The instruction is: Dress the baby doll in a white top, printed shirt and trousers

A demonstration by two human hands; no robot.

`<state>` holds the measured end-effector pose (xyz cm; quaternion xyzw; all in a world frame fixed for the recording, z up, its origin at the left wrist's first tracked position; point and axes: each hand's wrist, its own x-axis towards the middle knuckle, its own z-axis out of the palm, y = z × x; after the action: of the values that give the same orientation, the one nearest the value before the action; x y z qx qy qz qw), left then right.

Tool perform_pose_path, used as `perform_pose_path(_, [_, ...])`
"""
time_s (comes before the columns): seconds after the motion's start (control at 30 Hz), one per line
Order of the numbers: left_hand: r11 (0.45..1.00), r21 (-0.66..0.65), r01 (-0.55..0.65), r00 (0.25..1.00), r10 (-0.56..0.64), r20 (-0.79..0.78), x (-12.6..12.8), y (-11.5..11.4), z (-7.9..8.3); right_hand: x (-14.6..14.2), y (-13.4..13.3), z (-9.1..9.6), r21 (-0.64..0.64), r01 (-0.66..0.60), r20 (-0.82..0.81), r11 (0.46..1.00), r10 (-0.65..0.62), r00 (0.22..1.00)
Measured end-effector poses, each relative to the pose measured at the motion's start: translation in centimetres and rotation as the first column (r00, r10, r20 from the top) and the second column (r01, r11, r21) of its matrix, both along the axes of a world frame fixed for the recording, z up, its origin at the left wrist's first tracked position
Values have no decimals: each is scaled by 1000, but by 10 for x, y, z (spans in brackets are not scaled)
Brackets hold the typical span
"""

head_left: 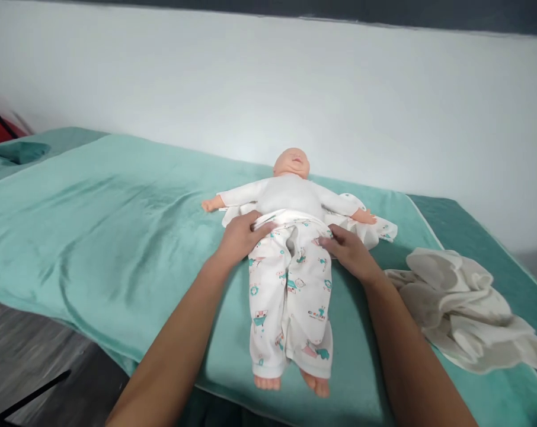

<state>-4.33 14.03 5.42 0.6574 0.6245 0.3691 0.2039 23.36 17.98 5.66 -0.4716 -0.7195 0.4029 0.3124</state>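
Note:
A baby doll (pixel 290 190) lies on its back on a teal blanket (pixel 117 237), its head toward the wall. It wears a white top and white printed trousers (pixel 290 290). My left hand (pixel 240 235) grips the trousers' waistband at the doll's left hip as I see it. At the other hip, my right hand (pixel 348 252) pinches the same waistband. A printed white cloth (pixel 379 228) lies under the doll's upper body.
A crumpled cream cloth (pixel 459 308) lies on the blanket to the right of the doll. A white wall (pixel 295 89) runs behind the padded table. The table's near edge drops to a dark floor (pixel 24 362) at the lower left.

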Motion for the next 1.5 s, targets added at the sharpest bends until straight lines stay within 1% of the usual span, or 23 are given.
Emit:
perform_pose_path(0.07, [990,-88,111,989,-101,104,-6,-16,-2,3,-13,0,-26,-41,-3,999,41,999])
perform_pose_path(0.13, [987,-63,149,985,-143,100,-8,-27,-4,1,-25,1,-22,-42,-3,999,42,999])
perform_pose_path(0.2, [991,68,113,993,-111,-28,-5,-32,-9,-4,-36,0,21,10,30,1000,-11,1000])
perform_pose_path(0.27, [970,229,78,983,-36,-182,0,-32,-16,-13,-45,-3,132,102,82,986,-114,990])
perform_pose_path(0.33, [938,343,60,960,41,-278,6,-29,-23,-22,-54,-8,294,209,117,933,-252,961])
perform_pose_path(0.4, [908,419,15,945,124,-302,12,-26,-28,-31,-61,-13,433,317,110,844,-399,910])
perform_pose_path(0.47, [898,436,-57,939,197,-281,17,-24,-30,-38,-67,-17,498,398,76,770,-496,865])
perform_pose_path(0.5, [903,418,-99,939,224,-262,18,-23,-30,-41,-68,-18,504,425,54,752,-518,854])
perform_pose_path(0.57, [928,342,-148,952,227,-204,20,-23,-28,-42,-70,-18,458,447,5,768,-505,863])
perform_pose_path(0.67, [973,215,-89,995,97,-29,18,-29,-23,-37,-73,-15,242,408,-69,880,-403,912])
perform_pose_path(0.77, [995,98,29,989,-43,143,13,-41,-19,-27,-79,-9,21,224,-91,974,-221,971])
perform_pose_path(0.83, [994,55,91,984,-98,150,9,-51,-19,-21,-86,-5,-73,91,-105,993,-99,990])
perform_pose_path(0.87, [992,60,113,985,-120,126,8,-56,-20,-19,-89,-4,-108,56,-109,993,-68,992])
perform_pose_path(0.93, [981,125,149,987,-154,37,6,-64,-24,-19,-96,-5,-130,64,-95,989,-77,992])
perform_pose_path(1.03, [939,301,167,978,-119,-170,8,-71,-32,-25,-107,-13,26,208,-24,978,-208,978])
perform_pose_path(1.13, [877,461,138,958,-1,-285,12,-74,-41,-35,-120,-23,237,409,-57,881,-408,911])
perform_pose_path(1.2, [868,488,92,966,41,-255,13,-77,-43,-40,-126,-27,253,503,-127,826,-487,864])
perform_pose_path(1.23, [881,467,72,975,37,-218,14,-78,-43,-41,-128,-28,228,520,-154,823,-497,854])
perform_pose_path(1.27, [902,428,60,986,13,-165,14,-81,-42,-41,-129,-28,191,516,-171,835,-489,855])
perform_pose_path(1.33, [944,322,72,997,-72,-11,14,-89,-40,-37,-132,-25,90,425,-181,901,-405,896])
perform_pose_path(1.4, [964,229,136,978,-168,126,12,-102,-37,-29,-137,-21,-23,226,-193,974,-226,955])
perform_pose_path(1.43, [965,189,184,963,-215,160,11,-111,-36,-23,-140,-18,-64,109,-205,992,-120,971])
perform_pose_path(1.5, [950,100,297,939,-309,148,9,-129,-34,-13,-151,-13,-94,-82,-220,992,59,974])
